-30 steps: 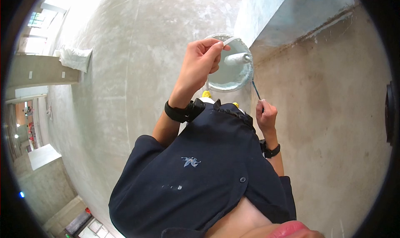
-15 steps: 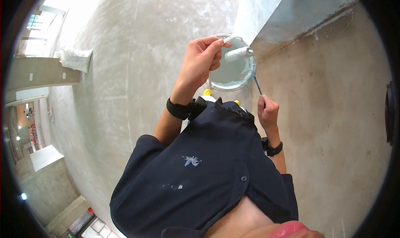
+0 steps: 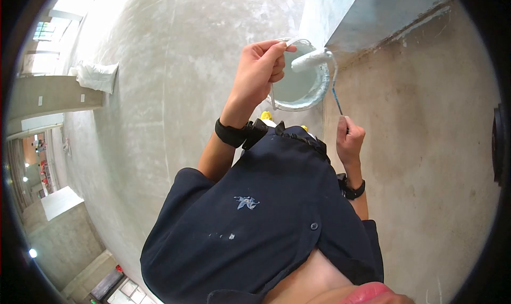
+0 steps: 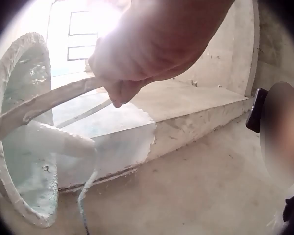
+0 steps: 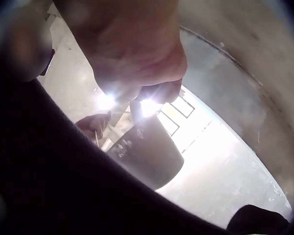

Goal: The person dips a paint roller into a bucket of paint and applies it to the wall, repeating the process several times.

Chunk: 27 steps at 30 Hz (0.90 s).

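My left hand (image 3: pixel 258 72) grips the pale strap-like handle (image 4: pixel 54 100) of a bucket (image 3: pixel 323 88), whose inside and rim are coated with whitish paint. A wet white roller (image 3: pixel 310 60) slants over the bucket's opening, its outer end beyond the rim. From it a bent rod (image 3: pixel 335 86), blue lower down, runs to my right hand (image 3: pixel 350 140), which is curled round its end. In the left wrist view the roller (image 4: pixel 68 142) lies across the mouth of the bucket (image 4: pixel 51 200). The bucket's outer side (image 5: pixel 154 156) looks dark in the right wrist view.
A pale bluish painted ledge (image 3: pixel 372 17) stands just beyond the bucket, meeting a brownish bare surface (image 3: pixel 415 112) on the right. A white sack (image 3: pixel 97 77) lies far left. Yellow-tipped shoes (image 3: pixel 266 115) show below the bucket.
The roller has moved up and to the right, over the bucket's rim, and more of its rod shows. My right hand has shifted up and right. The left hand keeps its hold, slightly higher.
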### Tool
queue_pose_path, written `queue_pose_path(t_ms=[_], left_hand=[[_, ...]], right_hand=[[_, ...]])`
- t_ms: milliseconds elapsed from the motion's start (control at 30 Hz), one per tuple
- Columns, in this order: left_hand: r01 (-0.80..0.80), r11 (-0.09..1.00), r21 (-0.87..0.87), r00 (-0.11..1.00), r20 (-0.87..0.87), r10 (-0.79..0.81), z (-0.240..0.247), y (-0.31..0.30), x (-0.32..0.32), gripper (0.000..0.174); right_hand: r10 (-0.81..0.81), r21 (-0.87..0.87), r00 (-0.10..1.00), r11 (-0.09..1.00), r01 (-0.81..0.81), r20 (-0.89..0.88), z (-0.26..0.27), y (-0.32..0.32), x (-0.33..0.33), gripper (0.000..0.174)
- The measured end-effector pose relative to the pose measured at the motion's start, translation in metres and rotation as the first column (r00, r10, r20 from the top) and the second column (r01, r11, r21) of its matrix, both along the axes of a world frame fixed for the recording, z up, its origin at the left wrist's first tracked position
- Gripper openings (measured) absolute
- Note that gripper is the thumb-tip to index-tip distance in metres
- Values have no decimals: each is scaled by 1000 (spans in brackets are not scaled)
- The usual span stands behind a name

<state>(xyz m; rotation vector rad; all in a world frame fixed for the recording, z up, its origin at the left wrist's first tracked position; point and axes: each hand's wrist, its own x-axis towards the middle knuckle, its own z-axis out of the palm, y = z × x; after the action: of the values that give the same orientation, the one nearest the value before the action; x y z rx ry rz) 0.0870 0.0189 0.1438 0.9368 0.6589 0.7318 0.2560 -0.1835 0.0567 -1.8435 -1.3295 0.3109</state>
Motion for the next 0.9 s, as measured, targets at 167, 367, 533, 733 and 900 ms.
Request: queue_pose_path(t_ms=[167, 367, 533, 733, 900], left_hand=[[-14, 1000, 15, 1000, 5, 14, -5, 1, -3, 24], [-2, 1000, 27, 1000, 22, 2, -9, 4, -3, 24], [-14, 999, 29, 1000, 23, 13, -14, 4, -3, 24], [-40, 998, 45, 999, 18, 39, -11, 2, -3, 23], [-45, 998, 48, 999, 25, 43, -10, 1, -4, 23]], right_hand=[[-64, 65, 998, 996, 63, 21, 16, -4, 5, 33], [-106, 98, 993, 990, 101, 49, 31, -7, 4, 31], [-118, 133, 990, 985, 106, 79, 37, -9, 0, 29], [-125, 141, 988, 984, 111, 90, 46, -14, -1, 28], [-128, 146, 988, 983, 114, 88, 48, -13, -2, 29]])
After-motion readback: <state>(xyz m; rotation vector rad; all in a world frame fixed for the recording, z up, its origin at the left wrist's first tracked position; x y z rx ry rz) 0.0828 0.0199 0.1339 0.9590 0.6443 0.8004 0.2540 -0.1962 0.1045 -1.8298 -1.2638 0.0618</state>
